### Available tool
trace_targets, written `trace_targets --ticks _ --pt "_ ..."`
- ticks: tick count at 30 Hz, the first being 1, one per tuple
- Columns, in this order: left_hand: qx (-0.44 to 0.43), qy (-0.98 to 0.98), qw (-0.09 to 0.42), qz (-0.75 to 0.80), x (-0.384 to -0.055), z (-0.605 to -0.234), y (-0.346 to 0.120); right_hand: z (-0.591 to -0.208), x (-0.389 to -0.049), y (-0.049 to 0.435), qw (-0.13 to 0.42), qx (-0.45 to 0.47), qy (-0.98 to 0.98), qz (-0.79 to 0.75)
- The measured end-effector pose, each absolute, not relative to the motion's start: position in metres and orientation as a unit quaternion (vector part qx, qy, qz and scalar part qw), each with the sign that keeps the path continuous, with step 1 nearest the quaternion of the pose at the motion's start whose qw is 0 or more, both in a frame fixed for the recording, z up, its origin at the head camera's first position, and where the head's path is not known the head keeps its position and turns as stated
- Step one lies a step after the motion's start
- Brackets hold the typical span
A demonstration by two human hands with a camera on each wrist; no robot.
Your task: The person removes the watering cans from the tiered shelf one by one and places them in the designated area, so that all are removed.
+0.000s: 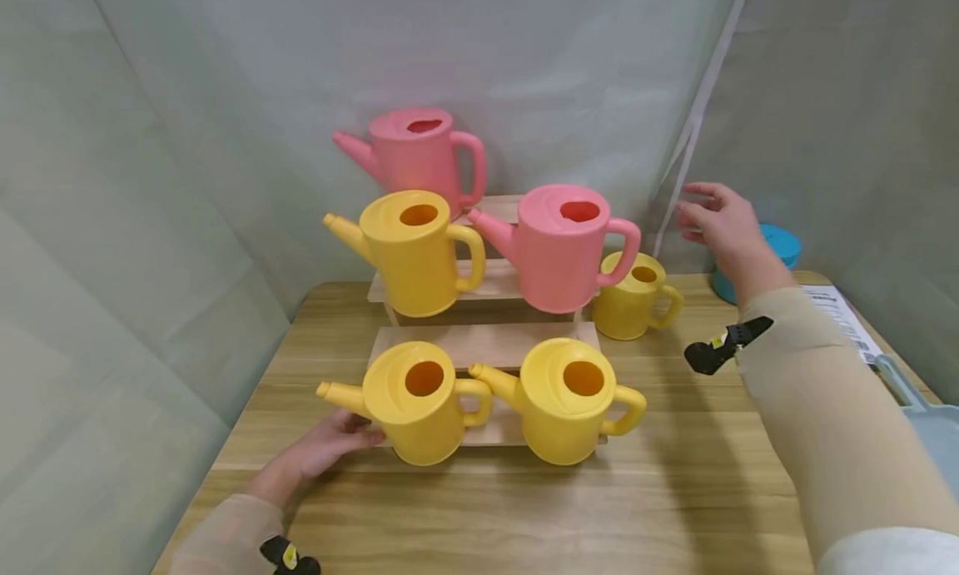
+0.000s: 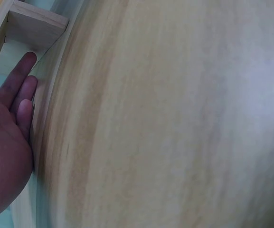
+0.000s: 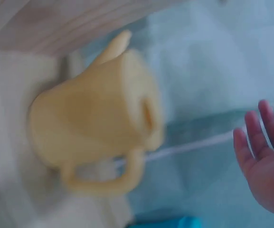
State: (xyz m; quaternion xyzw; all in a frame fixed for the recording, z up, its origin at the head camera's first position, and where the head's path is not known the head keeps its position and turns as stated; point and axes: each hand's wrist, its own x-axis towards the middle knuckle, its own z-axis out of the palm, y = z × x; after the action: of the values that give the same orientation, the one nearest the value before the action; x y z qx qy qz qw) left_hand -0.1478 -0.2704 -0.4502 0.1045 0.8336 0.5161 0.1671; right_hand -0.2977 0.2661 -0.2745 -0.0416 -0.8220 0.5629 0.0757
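Observation:
A wooden tiered stand [image 1: 457, 342] holds pink and yellow watering cans. On its front step are a left yellow can [image 1: 423, 408] and a right yellow can [image 1: 565, 404]; higher stand another yellow can [image 1: 415, 259], a pink can [image 1: 562, 255] and a rear pink can [image 1: 419, 155]. My left hand [image 1: 337, 446] touches the front step's left end, its visible fingers [image 2: 20, 78] straight beside the wood. Raised above the table's right side, my right hand [image 1: 722, 221] holds nothing, fingers spread in the right wrist view. Nearest it is a smaller-looking yellow can [image 3: 89, 114] on the table.
A blue round container [image 1: 779, 244] stands behind my right forearm. Beyond that arm lie a printed sheet [image 1: 842, 317] and a grey-blue tray-like object [image 1: 932, 433], partly hidden. Pale fabric walls [image 1: 225, 142] enclose the wood-grain table [image 1: 487, 517] at the back and sides.

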Motion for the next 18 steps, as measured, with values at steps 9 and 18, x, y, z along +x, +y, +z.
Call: trace_targets --ticks 9,18 --pt "0.108 0.833 0.174 0.515 -0.146 -0.449 -0.273 -0.210 -0.303 0.220 0.090 -0.016 -0.795 0.599" --pt "0.102 0.837 0.173 0.509 -0.143 -0.448 -0.272 -0.163 -0.300 0.177 0.067 0.016 -0.828 0.556"
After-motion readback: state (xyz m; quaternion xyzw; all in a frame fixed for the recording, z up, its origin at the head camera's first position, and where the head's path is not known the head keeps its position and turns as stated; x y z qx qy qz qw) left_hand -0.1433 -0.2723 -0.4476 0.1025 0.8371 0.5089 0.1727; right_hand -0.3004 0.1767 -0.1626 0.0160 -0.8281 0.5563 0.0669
